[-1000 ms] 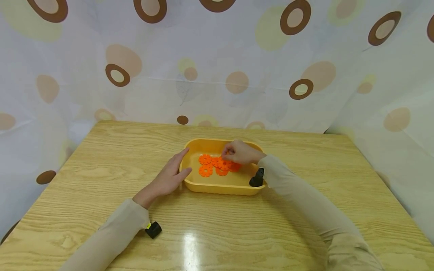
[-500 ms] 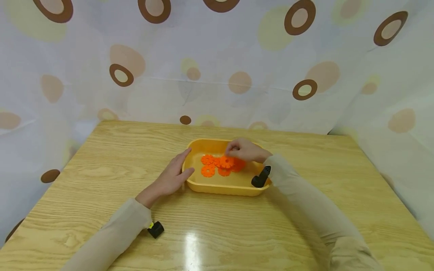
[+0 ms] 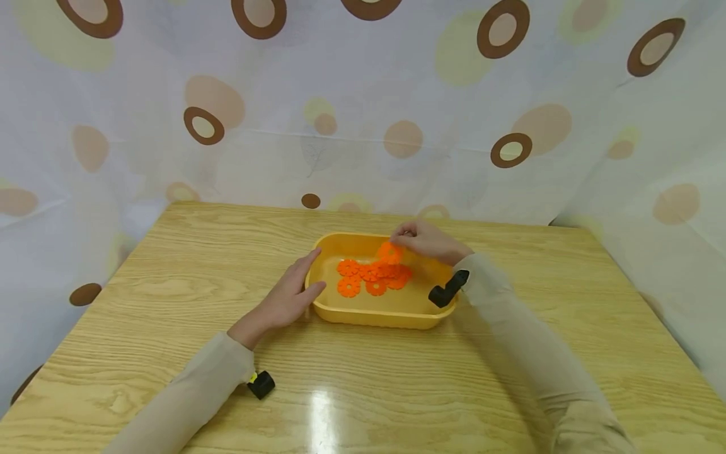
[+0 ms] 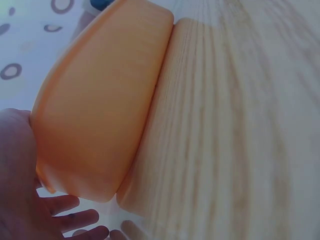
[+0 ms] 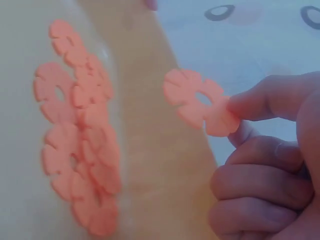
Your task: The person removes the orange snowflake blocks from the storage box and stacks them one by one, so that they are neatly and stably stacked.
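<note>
A yellow plastic basin (image 3: 374, 319) stands on the wooden table, with several flat orange flower-shaped discs (image 3: 388, 272) lying on its floor. My right hand (image 3: 428, 242) pinches one notched flower disc (image 5: 185, 90) between thumb and forefinger, raised above the others near the far wall. The other fingers of that hand are curled in, as the right wrist view shows. At the basin's left end my left hand (image 3: 282, 298) rests against the rim, fingers straight and spread, thumb lying over the edge. The left wrist view shows the hand beside the basin's outer wall (image 4: 100, 100).
Bare wood grain of the table (image 3: 227, 252) surrounds the basin. A patterned white curtain (image 3: 363, 170) hangs behind the table and along its sides. Black wrist cameras (image 3: 261, 384) sit at both cuffs, the right one over the basin's near right corner.
My right hand has lifted the flower disc up from the pile, moving slightly right and away. The left hand stays at the rim; the whole view has shifted a little.
</note>
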Motion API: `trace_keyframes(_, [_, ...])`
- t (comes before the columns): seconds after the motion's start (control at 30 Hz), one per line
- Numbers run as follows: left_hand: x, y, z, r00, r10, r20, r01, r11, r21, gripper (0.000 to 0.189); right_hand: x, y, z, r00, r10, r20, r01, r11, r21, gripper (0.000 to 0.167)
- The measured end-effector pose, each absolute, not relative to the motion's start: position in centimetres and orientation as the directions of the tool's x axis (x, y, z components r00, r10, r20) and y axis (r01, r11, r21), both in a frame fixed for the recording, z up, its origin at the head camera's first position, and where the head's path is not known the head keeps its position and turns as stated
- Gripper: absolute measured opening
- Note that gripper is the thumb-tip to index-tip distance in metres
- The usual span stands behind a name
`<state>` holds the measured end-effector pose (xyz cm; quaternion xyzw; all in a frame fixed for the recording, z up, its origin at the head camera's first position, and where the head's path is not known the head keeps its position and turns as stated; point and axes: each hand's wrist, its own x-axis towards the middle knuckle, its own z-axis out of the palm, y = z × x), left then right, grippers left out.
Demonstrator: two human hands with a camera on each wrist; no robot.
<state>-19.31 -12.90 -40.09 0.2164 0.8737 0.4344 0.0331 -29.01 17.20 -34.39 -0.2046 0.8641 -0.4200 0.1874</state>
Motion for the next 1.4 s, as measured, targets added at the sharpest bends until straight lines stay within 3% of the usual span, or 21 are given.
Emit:
trace_keyframes(0.37, [-19.2,-12.8,-39.9,-0.905,0.403,0.136,0.351,0.528,0.773,0.065,-28.9,20.9,-33.1,-0.835,-0.522,-0.174,-0.122,0.484,-0.867,0.03])
trace_keyframes(1.03, [-19.4,-12.9,-40.1,-0.902,0.406,0.146,0.361,0.525,0.771,0.065,-27.1,25.6,-34.4,-0.825,-0.535,-0.181,-0.019,0.345,-0.938,0.025])
trace_keyframes(1.4, [-19.3,-12.9,-40.0,-0.903,0.408,0.135,0.353,0.526,0.773,0.066,-25.8,28.0,-35.4,-0.866,-0.468,-0.179,0.024,0.318,-0.948,0.027])
